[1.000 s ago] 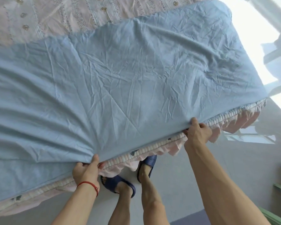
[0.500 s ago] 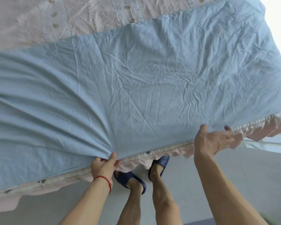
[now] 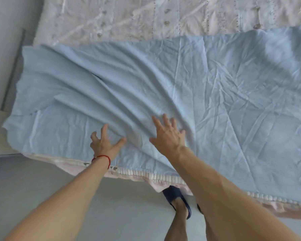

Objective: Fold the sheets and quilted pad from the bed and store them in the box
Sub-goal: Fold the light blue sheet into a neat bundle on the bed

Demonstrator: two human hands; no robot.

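Note:
A light blue sheet (image 3: 207,87) lies folded in a long band across the near half of the bed, creased and rippled toward the left. My left hand (image 3: 104,141), with a red cord at the wrist, rests flat on the sheet near its front edge with fingers spread. My right hand (image 3: 167,134) presses flat on the sheet just to the right of it, fingers straight. Beyond the sheet lies the pale pink quilted pad (image 3: 163,16) with small dotted rows. No box is in view.
A white and pink ruffled bed skirt (image 3: 155,178) runs along the bed's front edge. Grey floor (image 3: 42,180) lies below it, where my foot in a dark blue slipper (image 3: 177,199) stands. A pale wall or panel (image 3: 5,66) borders the bed's left end.
Both hands have let go of the sheet's front edge and now lie flat on top of the sheet. The view has shifted left toward the sheet's left end.

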